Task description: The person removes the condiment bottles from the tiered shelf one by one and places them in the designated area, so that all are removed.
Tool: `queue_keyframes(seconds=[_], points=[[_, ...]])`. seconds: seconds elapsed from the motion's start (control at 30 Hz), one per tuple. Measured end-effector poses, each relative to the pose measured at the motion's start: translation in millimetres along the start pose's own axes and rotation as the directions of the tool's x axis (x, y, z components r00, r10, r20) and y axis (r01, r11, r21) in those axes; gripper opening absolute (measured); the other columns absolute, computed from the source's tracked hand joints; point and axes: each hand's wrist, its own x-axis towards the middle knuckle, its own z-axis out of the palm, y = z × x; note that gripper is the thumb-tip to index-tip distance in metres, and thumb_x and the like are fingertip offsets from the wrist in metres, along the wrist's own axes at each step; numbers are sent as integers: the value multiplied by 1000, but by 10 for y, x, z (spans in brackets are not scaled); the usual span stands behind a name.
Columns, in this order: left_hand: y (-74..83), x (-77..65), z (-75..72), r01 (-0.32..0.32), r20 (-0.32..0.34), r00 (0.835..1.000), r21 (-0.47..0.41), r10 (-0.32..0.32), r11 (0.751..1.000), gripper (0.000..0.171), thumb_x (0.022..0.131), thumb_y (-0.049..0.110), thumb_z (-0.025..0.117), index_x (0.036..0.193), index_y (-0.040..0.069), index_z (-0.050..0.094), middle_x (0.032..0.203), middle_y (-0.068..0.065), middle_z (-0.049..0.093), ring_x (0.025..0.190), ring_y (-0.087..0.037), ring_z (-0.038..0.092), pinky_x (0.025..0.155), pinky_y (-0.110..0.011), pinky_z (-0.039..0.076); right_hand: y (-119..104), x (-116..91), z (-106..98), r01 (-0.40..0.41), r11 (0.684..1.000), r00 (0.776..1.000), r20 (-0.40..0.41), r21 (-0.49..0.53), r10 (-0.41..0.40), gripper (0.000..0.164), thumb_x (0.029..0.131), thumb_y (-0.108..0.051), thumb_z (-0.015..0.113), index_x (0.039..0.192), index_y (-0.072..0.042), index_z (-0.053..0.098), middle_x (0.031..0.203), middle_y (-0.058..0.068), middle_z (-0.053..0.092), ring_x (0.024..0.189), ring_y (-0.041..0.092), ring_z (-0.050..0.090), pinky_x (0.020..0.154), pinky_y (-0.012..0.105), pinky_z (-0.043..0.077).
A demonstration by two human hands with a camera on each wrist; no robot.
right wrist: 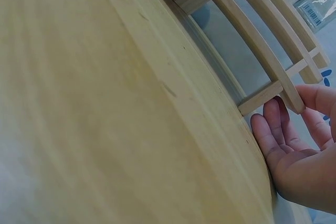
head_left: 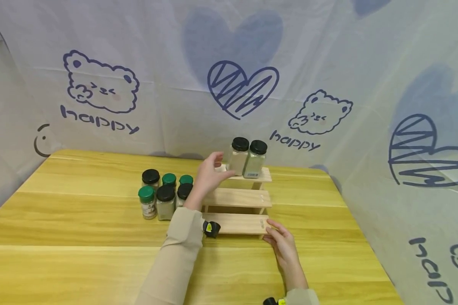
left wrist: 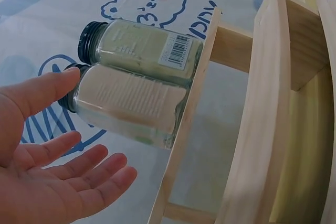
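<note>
Two clear glass jars with black lids stand side by side on the top tier of a three-tier wooden rack (head_left: 236,198). The left jar (head_left: 238,159) holds pale beige powder; the right jar (head_left: 255,160) has greenish contents and a barcode label. My left hand (head_left: 210,174) is spread beside the left jar, its thumb overlapping the lid in the left wrist view and its other fingers apart from the glass. At the bottom tier's right end, my right hand (right wrist: 302,145) grips the rack, thumb above the board and fingers beneath.
Left of the rack, several spice jars stand grouped on the wooden table (head_left: 80,220). Among them are a green-lidded jar (head_left: 148,203) and a black-lidded jar (head_left: 166,203); my left forearm partly covers the group. A printed cloth (head_left: 168,97) hangs behind the table.
</note>
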Motion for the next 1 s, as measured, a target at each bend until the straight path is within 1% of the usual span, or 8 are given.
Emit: queue_keyframes(seconds=[0.23, 0.33, 0.37, 0.47, 0.57, 0.6, 0.73, 1.0], points=[[36, 101, 43, 19, 9, 1000, -28, -19, 999, 69, 77, 18, 71, 135, 8, 36, 135, -14, 38, 117, -32, 41, 93, -41, 39, 18, 4, -15, 43, 999, 999, 26, 4, -43, 22, 84, 1, 58, 105, 0, 62, 89, 7, 58, 69, 12, 58, 69, 25, 52], [28, 147, 65, 28, 13, 1000, -33, -28, 999, 71, 77, 18, 71, 137, 11, 33, 137, -13, 36, 119, -32, 39, 93, -42, 39, 56, 8, -47, 99, 995, 991, 83, 30, -102, 24, 81, -7, 65, 104, -2, 64, 89, 7, 58, 70, 12, 59, 69, 24, 52], [24, 164, 73, 29, 15, 999, -35, -29, 999, 71, 77, 19, 71, 137, 11, 33, 137, -14, 35, 119, -32, 38, 93, -42, 39, 105, 43, -85, 130, 989, 982, 130, 66, -138, 24, 81, -8, 65, 105, -3, 64, 89, 8, 58, 70, 12, 59, 68, 23, 52], [9, 213, 100, 40, 18, 999, -43, -39, 998, 74, 78, 20, 71, 139, 14, 30, 139, -13, 33, 121, -32, 36, 93, -43, 38, 128, 42, -105, 157, 983, 970, 173, 95, -171, 24, 80, -12, 67, 103, -6, 66, 89, 7, 57, 71, 12, 59, 68, 22, 52], [1, 250, 126, 59, 23, 998, -58, -58, 997, 75, 78, 21, 71, 140, 17, 29, 140, -11, 32, 121, -32, 35, 94, -43, 38, 122, 39, -91, 130, 989, 981, 137, 77, -140, 20, 82, -6, 63, 102, -6, 66, 90, 7, 57, 71, 12, 59, 69, 23, 52], [0, 260, 134, 66, 26, 998, -64, -64, 996, 75, 78, 21, 71, 140, 17, 28, 140, -11, 32, 122, -31, 35, 94, -43, 38, 76, 2, -54, 99, 994, 991, 89, 44, -103, 19, 82, -5, 63, 100, -6, 66, 89, 7, 57, 70, 12, 59, 69, 24, 52], [-13, 301, 162, 90, 34, 996, -98, -87, 991, 74, 79, 22, 70, 140, 19, 29, 140, -10, 32, 121, -30, 35, 95, -43, 37, 24, -12, -16, 23, 999, 999, 23, 29, -24, 20, 84, 4, 55, 98, -6, 65, 89, 7, 56, 68, 13, 58, 70, 25, 52], [-33, 381, 214, 119, 37, 993, -171, -115, 978, 71, 79, 23, 69, 139, 20, 31, 139, -8, 34, 122, -26, 36, 95, -40, 38, 34, 22, -29, 15, 999, 1000, 20, 39, -16, 23, 85, 7, 52, 94, -10, 66, 90, 7, 56, 68, 13, 58, 69, 25, 52]])
